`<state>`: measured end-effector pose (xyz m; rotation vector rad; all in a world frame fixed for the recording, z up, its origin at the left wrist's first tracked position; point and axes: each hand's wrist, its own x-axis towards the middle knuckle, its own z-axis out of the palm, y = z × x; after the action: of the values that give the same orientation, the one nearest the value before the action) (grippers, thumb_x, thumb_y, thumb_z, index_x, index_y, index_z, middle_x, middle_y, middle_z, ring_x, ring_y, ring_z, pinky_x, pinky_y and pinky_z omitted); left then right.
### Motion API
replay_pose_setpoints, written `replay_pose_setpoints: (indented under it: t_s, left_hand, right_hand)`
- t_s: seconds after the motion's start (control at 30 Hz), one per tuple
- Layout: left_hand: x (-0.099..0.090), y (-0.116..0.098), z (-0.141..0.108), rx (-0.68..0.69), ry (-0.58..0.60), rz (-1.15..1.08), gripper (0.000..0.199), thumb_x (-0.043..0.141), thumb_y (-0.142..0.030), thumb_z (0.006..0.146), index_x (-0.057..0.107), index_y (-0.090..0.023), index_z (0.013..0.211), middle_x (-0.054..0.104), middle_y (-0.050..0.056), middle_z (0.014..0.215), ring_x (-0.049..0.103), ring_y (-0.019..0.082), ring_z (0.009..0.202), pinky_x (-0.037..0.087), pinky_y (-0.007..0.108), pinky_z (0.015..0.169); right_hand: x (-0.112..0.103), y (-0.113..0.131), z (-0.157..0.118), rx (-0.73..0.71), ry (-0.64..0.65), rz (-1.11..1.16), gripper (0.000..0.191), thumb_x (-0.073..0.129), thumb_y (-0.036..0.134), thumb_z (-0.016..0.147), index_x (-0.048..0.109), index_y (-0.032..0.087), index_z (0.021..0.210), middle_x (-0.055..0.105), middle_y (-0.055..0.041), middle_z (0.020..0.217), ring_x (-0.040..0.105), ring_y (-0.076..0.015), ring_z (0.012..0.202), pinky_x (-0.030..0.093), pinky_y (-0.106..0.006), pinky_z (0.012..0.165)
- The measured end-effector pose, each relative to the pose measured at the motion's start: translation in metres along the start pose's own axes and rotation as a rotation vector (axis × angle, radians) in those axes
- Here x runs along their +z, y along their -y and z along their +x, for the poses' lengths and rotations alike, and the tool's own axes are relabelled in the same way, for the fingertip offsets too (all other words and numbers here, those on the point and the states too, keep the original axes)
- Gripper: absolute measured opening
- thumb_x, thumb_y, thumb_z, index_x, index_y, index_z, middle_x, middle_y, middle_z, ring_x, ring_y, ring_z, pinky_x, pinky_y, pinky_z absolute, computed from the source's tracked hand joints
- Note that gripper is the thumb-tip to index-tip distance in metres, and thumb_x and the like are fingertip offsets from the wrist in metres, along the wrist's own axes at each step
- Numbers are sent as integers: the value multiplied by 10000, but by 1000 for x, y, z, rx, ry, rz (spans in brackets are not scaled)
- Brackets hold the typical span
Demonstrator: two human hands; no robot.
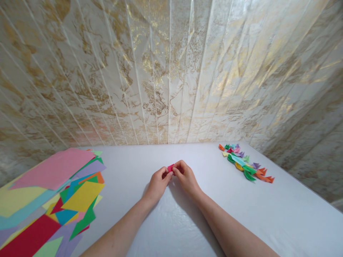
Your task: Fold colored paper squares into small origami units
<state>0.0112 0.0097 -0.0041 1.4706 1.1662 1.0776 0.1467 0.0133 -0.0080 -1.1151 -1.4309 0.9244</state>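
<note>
A small piece of red paper [170,167] is pinched between my two hands, above the middle of the white table. My left hand [158,181] grips its left side with thumb and fingertips. On the other side, my right hand [184,175] has its thumb and index finger closed on the paper's right edge. The fingers cover most of the piece, so its full shape and folds are hidden. Both thumbs are close together just below it.
Loose coloured paper sheets lie spread on the left, with a pink sheet [59,167], a yellow piece [84,195] and a dark red sheet [32,235]. Several small folded paper figures [242,162] sit at the right. A gold-patterned curtain [160,78] hangs behind the white table [289,214].
</note>
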Motion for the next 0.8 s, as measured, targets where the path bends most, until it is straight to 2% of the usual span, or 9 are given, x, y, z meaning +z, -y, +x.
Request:
replay_pose_setpoints:
  t_s: [0.23,0.5,0.7,0.8]
  left_hand:
    - [0,-4,-1,-18,-6,-10,289,574,-424,752,443,-206,614,469,-61,538,420,104,516,334,217,500]
    - [0,0,1,-55,1,-56,305,603,-441,735,453,-201,622,501,-56,549,435,99,509,338,214,495]
    - [-3,4,4,-70,-30,-100,314,614,-461,740,480,-190,653,574,-26,604,505,114,562,384,226,557]
    - [-4,5,4,-56,-33,-107,306,618,-449,743,493,-184,654,572,-22,607,524,121,590,408,235,594]
  right_hand:
    - [0,-1,1,1,-17,56,84,574,270,817,531,203,791,587,5,725,552,-146,659,465,-292,648]
    - [1,-6,2,-5,-25,87,104,576,296,824,515,211,816,588,3,739,558,-148,665,478,-291,646]
    - [0,0,2,43,-3,180,262,610,394,814,547,222,1003,638,-24,831,587,-155,706,497,-303,666]
    - [-1,3,2,79,48,157,239,622,411,802,606,194,901,650,-36,818,563,-144,671,471,-297,649]
